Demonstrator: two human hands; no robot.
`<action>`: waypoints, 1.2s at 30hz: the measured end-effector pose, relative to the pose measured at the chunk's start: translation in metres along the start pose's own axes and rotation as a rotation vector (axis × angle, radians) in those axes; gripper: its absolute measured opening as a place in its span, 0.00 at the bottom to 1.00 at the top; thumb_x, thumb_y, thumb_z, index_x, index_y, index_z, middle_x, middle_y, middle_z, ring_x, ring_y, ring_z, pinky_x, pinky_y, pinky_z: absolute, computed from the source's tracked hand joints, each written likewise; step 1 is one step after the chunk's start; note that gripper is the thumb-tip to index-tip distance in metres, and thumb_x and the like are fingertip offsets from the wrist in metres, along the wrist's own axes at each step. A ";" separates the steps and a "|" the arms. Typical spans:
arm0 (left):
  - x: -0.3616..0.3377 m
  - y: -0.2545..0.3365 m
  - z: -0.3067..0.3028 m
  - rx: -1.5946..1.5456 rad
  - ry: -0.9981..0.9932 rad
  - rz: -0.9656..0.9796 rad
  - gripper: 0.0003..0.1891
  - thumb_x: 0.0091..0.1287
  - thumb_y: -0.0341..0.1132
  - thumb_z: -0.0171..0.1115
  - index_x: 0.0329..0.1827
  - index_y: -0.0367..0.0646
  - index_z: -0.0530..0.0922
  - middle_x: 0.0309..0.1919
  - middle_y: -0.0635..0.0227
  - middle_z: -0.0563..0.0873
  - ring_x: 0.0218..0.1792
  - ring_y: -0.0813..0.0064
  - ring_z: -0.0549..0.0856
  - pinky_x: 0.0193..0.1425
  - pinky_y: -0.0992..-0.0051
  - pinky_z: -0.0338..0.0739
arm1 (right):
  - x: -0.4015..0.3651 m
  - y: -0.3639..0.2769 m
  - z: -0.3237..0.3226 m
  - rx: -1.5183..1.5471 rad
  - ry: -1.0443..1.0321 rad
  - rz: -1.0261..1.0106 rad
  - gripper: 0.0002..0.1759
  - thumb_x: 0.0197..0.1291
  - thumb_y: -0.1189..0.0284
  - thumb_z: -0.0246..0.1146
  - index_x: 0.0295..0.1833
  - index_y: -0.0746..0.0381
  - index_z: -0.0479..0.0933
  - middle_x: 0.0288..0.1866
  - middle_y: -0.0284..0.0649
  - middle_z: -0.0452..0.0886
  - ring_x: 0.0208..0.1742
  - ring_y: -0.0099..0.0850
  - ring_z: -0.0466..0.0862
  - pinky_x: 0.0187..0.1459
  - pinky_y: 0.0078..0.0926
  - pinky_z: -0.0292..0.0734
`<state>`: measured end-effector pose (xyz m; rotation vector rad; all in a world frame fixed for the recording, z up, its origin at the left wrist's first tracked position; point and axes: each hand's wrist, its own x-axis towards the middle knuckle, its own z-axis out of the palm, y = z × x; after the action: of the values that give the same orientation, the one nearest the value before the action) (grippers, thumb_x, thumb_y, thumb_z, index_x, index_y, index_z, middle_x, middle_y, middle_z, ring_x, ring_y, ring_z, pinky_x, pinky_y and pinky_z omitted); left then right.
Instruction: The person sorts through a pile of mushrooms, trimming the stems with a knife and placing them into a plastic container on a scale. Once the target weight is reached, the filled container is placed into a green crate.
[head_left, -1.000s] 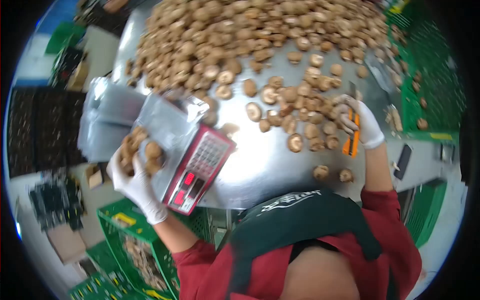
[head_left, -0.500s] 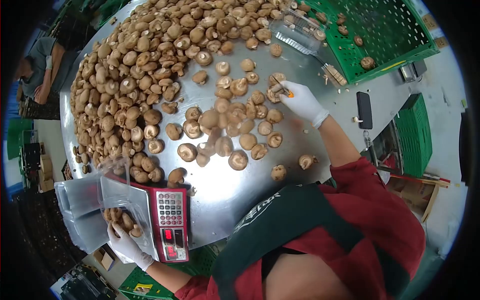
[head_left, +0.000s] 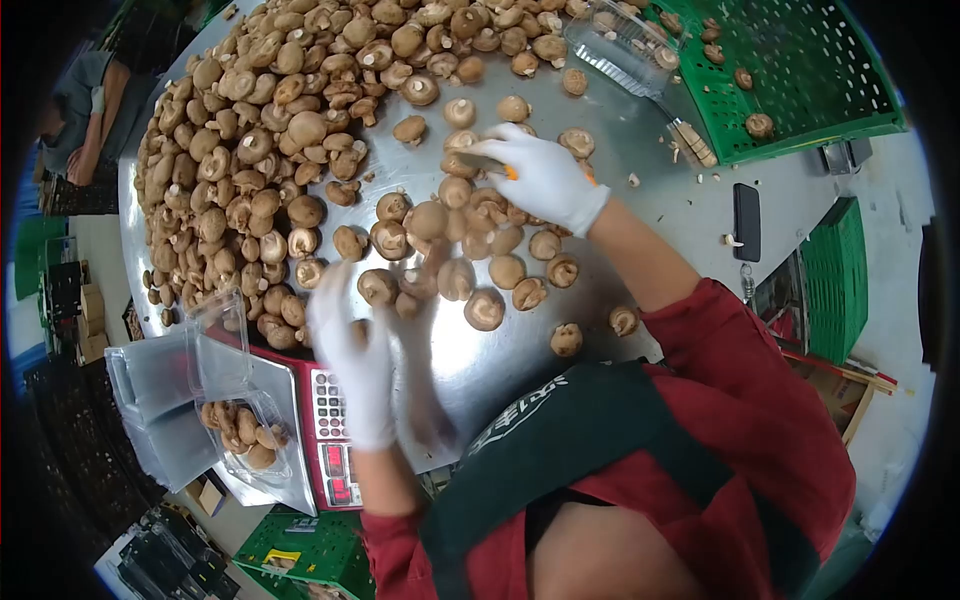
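Observation:
My left hand [head_left: 355, 370], in a white glove, is over the red scale's keypad [head_left: 329, 400] side, near the mushroom pile; its fingers are smeared by motion. On the scale's plate an open clear plastic box [head_left: 285, 462] holds several brown mushrooms [head_left: 240, 428]. My gloved right hand [head_left: 545, 180] is closed round a small tool with an orange handle [head_left: 511, 172], its fingertips over loose mushrooms [head_left: 455, 190] mid-table. Whether those fingertips also touch a mushroom cannot be made out.
A big mushroom heap [head_left: 240, 150] covers the table's far left. Another clear box [head_left: 620, 50], a brush [head_left: 692, 143] and a green crate [head_left: 790, 90] are at upper right. A black phone [head_left: 747, 222] lies at right. Another person's arm [head_left: 100, 130] shows at upper left.
My left hand has left the box on the scale and moved up and right. My right hand has moved left from the single mushroom it was at, over the loose ones.

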<state>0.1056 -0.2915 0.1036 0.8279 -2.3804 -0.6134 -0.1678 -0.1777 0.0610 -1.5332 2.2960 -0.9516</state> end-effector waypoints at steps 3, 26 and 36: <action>0.035 0.016 0.063 -0.181 -0.157 0.010 0.29 0.58 0.22 0.65 0.66 0.41 0.75 0.60 0.53 0.80 0.65 0.54 0.77 0.71 0.63 0.69 | 0.014 -0.002 0.009 -0.167 -0.096 0.054 0.20 0.62 0.67 0.61 0.60 0.46 0.79 0.56 0.39 0.80 0.49 0.43 0.85 0.51 0.40 0.81; 0.023 0.016 0.057 -0.982 -0.188 -0.627 0.21 0.81 0.42 0.48 0.61 0.31 0.76 0.53 0.60 0.84 0.53 0.71 0.83 0.60 0.74 0.76 | -0.061 0.025 -0.049 1.317 -0.420 0.558 0.27 0.69 0.66 0.63 0.68 0.67 0.69 0.38 0.37 0.80 0.22 0.16 0.70 0.21 0.15 0.64; 0.009 0.049 0.065 -0.051 -0.244 0.067 0.27 0.59 0.22 0.68 0.64 0.40 0.77 0.59 0.60 0.81 0.63 0.66 0.78 0.70 0.66 0.69 | -0.078 0.020 -0.033 1.764 -0.302 0.738 0.13 0.71 0.63 0.62 0.49 0.64 0.77 0.33 0.34 0.81 0.20 0.16 0.74 0.20 0.15 0.68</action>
<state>0.0386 -0.2475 0.0860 0.6811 -2.5868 -0.7828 -0.1658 -0.0908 0.0613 -0.0212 0.7920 -1.5145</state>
